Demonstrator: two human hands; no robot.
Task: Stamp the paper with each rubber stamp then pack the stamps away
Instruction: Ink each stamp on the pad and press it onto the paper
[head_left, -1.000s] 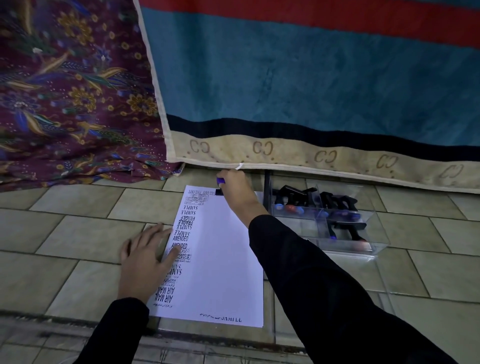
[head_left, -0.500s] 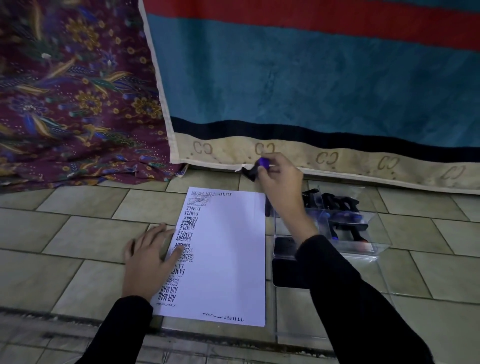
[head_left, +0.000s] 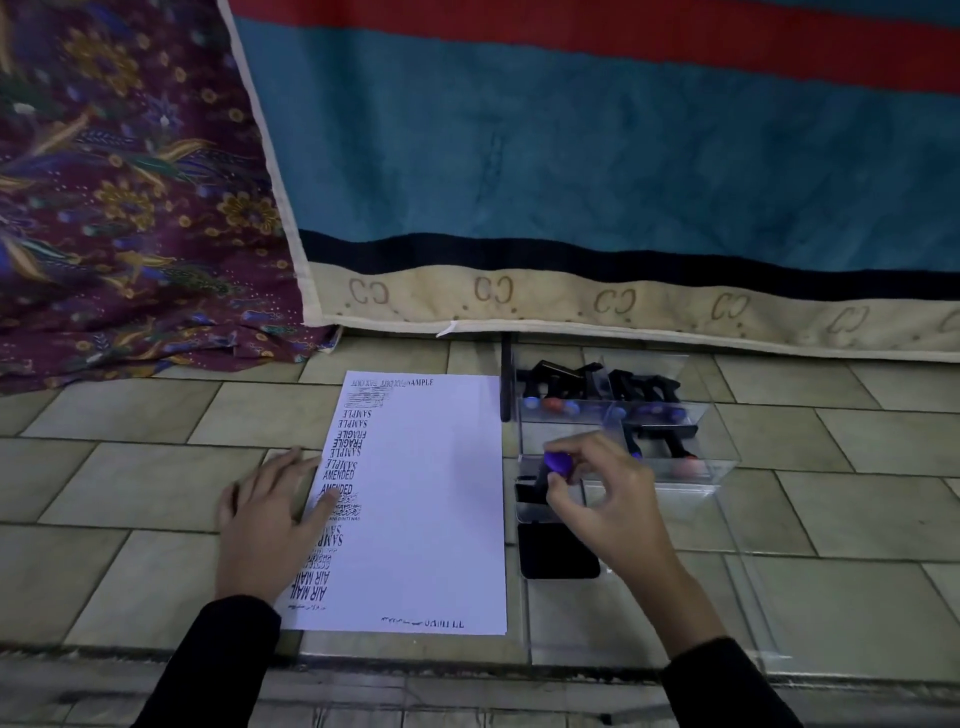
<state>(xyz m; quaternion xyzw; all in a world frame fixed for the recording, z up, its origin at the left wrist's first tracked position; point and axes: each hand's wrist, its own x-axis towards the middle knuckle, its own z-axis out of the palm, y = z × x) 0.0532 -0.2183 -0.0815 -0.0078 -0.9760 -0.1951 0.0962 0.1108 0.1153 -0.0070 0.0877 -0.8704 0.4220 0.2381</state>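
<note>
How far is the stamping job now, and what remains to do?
Done: the paper carries a column of prints down its left side, and many stamps lie in the clear box. In hand: the right hand pinches a purple-handled stamp over the box's near compartment, while the left hand rests flat on the paper's edge. Left: setting this stamp down; I cannot tell whether any stamp is unused.
</note>
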